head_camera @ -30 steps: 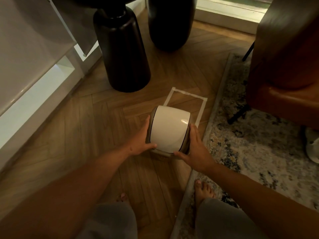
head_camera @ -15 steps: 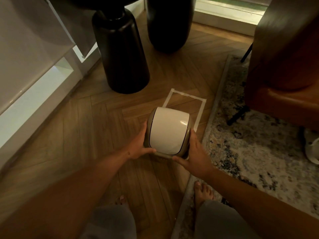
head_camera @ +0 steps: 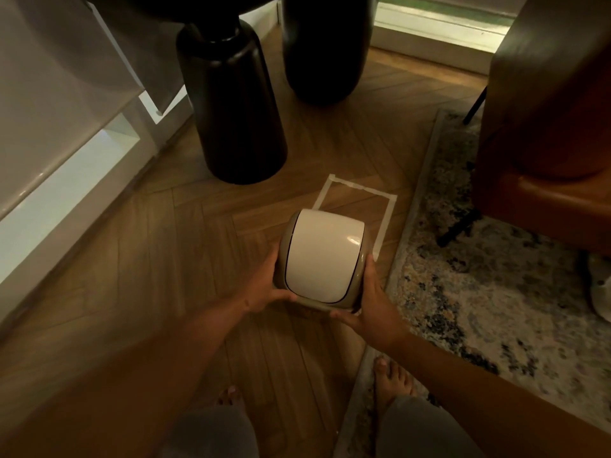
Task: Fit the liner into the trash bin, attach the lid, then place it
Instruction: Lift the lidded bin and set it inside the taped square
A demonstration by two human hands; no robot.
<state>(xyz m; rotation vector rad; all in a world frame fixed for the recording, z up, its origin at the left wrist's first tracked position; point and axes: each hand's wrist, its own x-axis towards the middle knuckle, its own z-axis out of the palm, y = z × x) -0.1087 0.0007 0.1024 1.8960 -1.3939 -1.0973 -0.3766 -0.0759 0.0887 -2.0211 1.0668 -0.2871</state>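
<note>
A small beige trash bin (head_camera: 355, 292) with a white swing lid (head_camera: 322, 254) on top is held above the wooden floor. My left hand (head_camera: 264, 285) grips its left side. On its right side and lower front edge is my right hand (head_camera: 370, 305). Just beyond the bin, a square of white tape (head_camera: 386, 213) marks the floor; the bin covers the square's near part. The bin's body and any liner are hidden under the lid.
Two tall black table legs (head_camera: 231, 104) (head_camera: 324, 47) stand behind the tape square. A patterned rug (head_camera: 496, 292) lies to the right, with a brown leather chair (head_camera: 545, 127) on it. A white cabinet (head_camera: 49, 110) runs along the left. My bare feet (head_camera: 393, 378) are below.
The bin and both hands stay almost in place, having shifted only slightly toward me and down in the view. The grip is unchanged.
</note>
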